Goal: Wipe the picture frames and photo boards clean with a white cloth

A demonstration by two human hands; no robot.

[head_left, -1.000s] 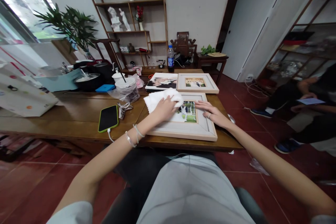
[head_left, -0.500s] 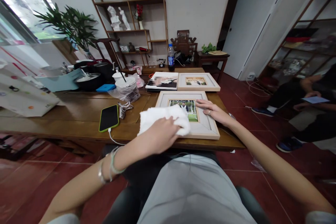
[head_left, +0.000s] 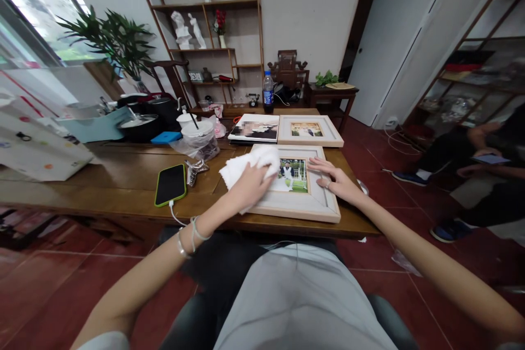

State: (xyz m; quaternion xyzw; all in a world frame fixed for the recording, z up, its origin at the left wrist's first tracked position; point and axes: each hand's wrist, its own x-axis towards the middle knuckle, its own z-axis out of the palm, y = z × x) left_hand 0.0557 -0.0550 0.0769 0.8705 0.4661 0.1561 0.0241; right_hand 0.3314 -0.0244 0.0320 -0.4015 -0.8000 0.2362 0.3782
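A light wooden picture frame point(head_left: 303, 208) with a wide pale mat lies flat near the table's front edge, a photo of a person outdoors in its middle. My left hand point(head_left: 251, 186) is closed on a white cloth point(head_left: 241, 167), pressing it onto the frame's left side and covering that part. Part of the cloth hangs over the left edge onto the table. My right hand point(head_left: 334, 180) rests on the frame's right side, fingers stretched out toward the photo, holding nothing.
Behind lie a second picture frame point(head_left: 328, 131) and a photo album point(head_left: 254, 128). To the left are a charging phone point(head_left: 170, 185), a bagged cup point(head_left: 199, 136) and a pot point(head_left: 139, 127). A bottle point(head_left: 268, 93) stands at the back. A person sits at the far right.
My left hand has moved the cloth up and left over the frame, uncovering more of the photo. My right hand stays on the right side.
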